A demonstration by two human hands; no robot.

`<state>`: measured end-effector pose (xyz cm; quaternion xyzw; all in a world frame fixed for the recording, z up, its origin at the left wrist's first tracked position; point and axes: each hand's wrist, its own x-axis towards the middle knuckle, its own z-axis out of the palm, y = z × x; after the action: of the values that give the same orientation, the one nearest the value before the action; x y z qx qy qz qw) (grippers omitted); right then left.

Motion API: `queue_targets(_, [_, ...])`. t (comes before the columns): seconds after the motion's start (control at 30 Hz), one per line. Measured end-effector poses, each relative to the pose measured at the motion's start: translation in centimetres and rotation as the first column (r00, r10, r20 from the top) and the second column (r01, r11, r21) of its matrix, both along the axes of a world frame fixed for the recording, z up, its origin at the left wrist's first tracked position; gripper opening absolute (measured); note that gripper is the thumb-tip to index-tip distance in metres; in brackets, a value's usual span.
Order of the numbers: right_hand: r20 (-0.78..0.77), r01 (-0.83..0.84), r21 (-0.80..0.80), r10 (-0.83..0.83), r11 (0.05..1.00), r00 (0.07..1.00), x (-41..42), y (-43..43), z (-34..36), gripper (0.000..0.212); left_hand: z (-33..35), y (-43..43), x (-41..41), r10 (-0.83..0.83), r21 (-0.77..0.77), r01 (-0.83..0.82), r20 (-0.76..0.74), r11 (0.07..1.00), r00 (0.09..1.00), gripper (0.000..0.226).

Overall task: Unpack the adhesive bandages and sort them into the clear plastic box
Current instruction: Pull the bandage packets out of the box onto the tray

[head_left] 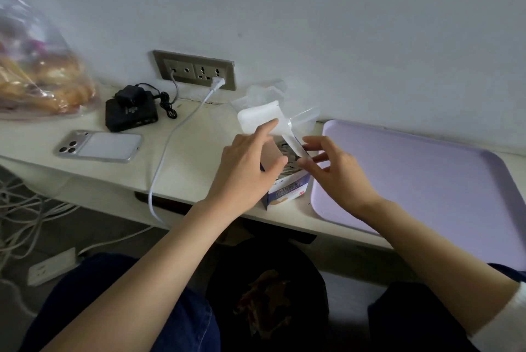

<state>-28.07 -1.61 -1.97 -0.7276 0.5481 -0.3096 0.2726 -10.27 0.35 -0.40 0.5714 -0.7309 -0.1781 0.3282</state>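
A white and blue bandage carton point(288, 191) stands open on the desk, and wrapped bandages point(290, 162) show in its mouth. My left hand point(244, 172) grips the carton's upper left side, thumb at the opening, index finger stretched onto a translucent plastic box point(256, 118). This box is tilted just above and behind the carton. My right hand point(338, 171) pinches its thin lower edge over the carton's mouth. More clear plastic point(304, 117), a lid or second part, lies behind by the wall; I cannot tell which.
A lilac tray point(427, 178) lies to the right of the carton. To the left are a phone point(99, 146), a black device with an adapter point(131, 114), a white cable point(168, 149) from the wall socket point(196, 70), and a bag of bread point(37, 73).
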Motion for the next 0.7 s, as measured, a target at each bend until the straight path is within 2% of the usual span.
queue_targets(0.13, [0.064, 0.103, -0.056, -0.099, 0.993, 0.993, -0.2, -0.4, 0.5, 0.023, 0.1, 0.1, -0.1, 0.057, 0.069, -0.049, -0.120, 0.996, 0.991, 0.048])
queue_targets(0.27, [0.046, 0.191, -0.168, -0.186, 0.967, 0.981, -0.7, -1.1, 0.1, 0.028, 0.1, -0.1, 0.6, 0.094, 0.059, -0.086, -0.146, 0.994, 0.985, 0.018])
queue_targets(0.3, [-0.027, 0.181, -0.263, -0.194, 0.948, 0.981, -0.8, -1.2, 0.0, 0.029, 0.2, -0.2, 1.0, 0.108, 0.043, -0.102, -0.158, 0.994, 0.982, 0.015])
queue_targets(0.37, [-0.259, 0.070, -0.456, -0.207, 0.887, 0.944, -0.6, -1.4, 0.0, 0.026, 0.2, -0.3, 1.8, 0.143, 0.011, -0.143, -0.135, 0.990, 0.980, 0.027])
queue_targets(0.4, [-0.323, 0.006, -0.491, -0.189, 0.871, 0.927, -0.4, -1.5, 0.1, 0.024, 0.1, -0.4, 2.2, 0.162, 0.011, -0.161, -0.101, 0.987, 0.982, 0.032])
queue_targets(0.47, [-0.350, -0.101, -0.452, -0.072, 0.886, 0.934, 0.3, -1.3, 0.4, 0.019, -0.3, -0.6, 3.0, 0.203, 0.055, -0.201, -0.032, 0.978, 0.979, 0.035])
queue_targets(0.53, [-0.341, -0.154, -0.369, 0.021, 0.916, 0.940, 1.0, -1.0, 0.8, 0.015, -0.8, -0.7, 3.4, 0.248, 0.098, -0.249, 0.015, 0.964, 0.969, 0.029])
queue_targets(0.7, [-0.384, -0.144, -0.097, 0.096, 0.985, 0.918, 1.5, -1.1, 2.4, 0.021, -0.6, -1.0, 2.7, 0.324, 0.113, -0.330, 0.068, 0.937, 0.944, 0.017])
